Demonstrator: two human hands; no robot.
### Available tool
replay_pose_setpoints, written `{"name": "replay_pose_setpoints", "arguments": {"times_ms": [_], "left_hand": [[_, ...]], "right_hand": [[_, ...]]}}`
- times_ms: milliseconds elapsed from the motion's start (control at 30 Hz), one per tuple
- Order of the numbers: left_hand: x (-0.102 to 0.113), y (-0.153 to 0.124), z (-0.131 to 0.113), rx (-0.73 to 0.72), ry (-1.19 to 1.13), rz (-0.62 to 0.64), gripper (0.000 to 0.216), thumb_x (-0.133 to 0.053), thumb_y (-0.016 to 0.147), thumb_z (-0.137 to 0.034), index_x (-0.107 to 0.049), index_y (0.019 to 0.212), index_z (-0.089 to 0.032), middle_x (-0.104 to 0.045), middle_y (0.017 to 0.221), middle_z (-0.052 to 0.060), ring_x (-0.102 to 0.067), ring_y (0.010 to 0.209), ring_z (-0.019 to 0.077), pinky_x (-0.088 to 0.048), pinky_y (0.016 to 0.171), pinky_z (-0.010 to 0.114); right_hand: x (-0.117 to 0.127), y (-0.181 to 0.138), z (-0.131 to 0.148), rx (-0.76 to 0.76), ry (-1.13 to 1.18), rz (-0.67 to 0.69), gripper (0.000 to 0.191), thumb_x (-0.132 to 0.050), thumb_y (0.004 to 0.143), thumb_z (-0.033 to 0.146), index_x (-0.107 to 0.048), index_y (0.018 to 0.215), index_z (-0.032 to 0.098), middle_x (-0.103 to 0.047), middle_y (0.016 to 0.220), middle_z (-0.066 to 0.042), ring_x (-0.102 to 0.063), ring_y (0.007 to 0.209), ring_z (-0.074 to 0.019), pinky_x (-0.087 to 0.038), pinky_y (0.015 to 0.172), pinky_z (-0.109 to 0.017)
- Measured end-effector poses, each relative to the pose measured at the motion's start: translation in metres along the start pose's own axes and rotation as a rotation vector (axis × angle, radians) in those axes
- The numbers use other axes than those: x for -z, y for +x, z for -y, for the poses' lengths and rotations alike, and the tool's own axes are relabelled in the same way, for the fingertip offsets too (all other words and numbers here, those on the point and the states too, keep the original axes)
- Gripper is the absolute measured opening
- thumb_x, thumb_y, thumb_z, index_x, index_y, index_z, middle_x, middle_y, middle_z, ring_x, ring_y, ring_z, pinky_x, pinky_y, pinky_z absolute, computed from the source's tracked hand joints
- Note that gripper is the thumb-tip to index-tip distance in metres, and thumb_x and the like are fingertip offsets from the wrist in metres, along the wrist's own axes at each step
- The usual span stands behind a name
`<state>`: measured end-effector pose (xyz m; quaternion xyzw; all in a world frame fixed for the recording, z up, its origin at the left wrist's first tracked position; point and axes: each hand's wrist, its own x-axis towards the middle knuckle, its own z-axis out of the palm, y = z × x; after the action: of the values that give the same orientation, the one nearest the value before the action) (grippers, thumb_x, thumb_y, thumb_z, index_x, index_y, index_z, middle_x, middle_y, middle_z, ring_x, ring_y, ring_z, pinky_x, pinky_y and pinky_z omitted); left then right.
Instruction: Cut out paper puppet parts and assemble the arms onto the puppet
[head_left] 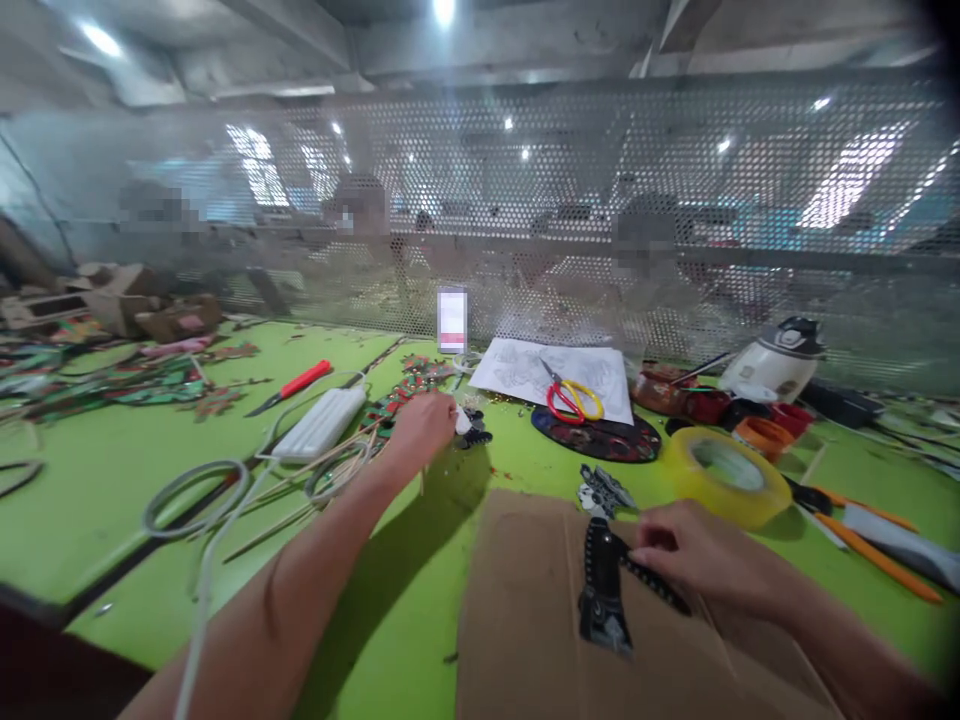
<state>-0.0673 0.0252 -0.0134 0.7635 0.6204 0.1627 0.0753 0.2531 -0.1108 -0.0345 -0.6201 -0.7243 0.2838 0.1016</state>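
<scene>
My left hand [424,425] reaches forward over the green table, fingers curled around a small white object I cannot make out, beside little black cut pieces [474,437]. My right hand [694,555] rests on a brown cardboard sheet [525,620], its fingers pinching a black cut-out shape [604,585] that lies on the cardboard. More small grey cut pieces [604,488] sit just beyond the cardboard's far edge.
A yellow tape roll [724,475], red-and-yellow scissors [571,400] on a printed sheet [525,365], a dark disc [600,438], a white power strip [321,422] with cable, a red-handled knife [296,385], orange-handled tools [877,540]. A perforated mesh screen [525,200] closes the far side; people sit behind it.
</scene>
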Motion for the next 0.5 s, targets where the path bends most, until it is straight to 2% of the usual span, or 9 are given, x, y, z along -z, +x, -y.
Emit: {"name": "replay_pose_setpoints", "arguments": {"times_ms": [133, 333, 500], "left_hand": [[-0.004, 0.009, 0.02, 0.025, 0.176, -0.029, 0.024, -0.05, 0.084, -0.025, -0.07, 0.087, -0.012, -0.069, 0.099, 0.02, -0.061, 0.102, 0.0332, -0.043, 0.088, 0.039], [-0.019, 0.009, 0.022, -0.009, 0.276, 0.012, 0.044, -0.063, 0.081, -0.041, -0.066, 0.108, -0.008, -0.067, 0.108, 0.022, -0.056, 0.114, 0.0377, -0.039, 0.099, 0.043], [-0.023, 0.016, 0.027, 0.036, 0.282, 0.089, 0.034, -0.061, 0.088, -0.036, -0.063, 0.114, -0.014, -0.068, 0.106, 0.011, -0.063, 0.101, 0.0248, -0.048, 0.092, 0.041]], "right_hand": [[0.0, -0.002, 0.003, 0.029, -0.017, -0.044, 0.025, -0.058, 0.082, 0.035, -0.069, 0.067, 0.019, -0.071, 0.068, -0.005, -0.061, 0.063, -0.0212, -0.034, 0.054, -0.029], [-0.004, 0.0, 0.004, 0.045, 0.016, -0.009, 0.024, -0.053, 0.088, 0.036, -0.072, 0.084, 0.022, -0.074, 0.083, -0.003, -0.065, 0.073, -0.0212, -0.041, 0.062, -0.029], [-0.001, -0.001, 0.009, 0.059, 0.001, 0.017, 0.028, -0.049, 0.091, 0.037, -0.072, 0.088, 0.021, -0.074, 0.087, -0.004, -0.066, 0.077, -0.0214, -0.043, 0.066, -0.03]]}}
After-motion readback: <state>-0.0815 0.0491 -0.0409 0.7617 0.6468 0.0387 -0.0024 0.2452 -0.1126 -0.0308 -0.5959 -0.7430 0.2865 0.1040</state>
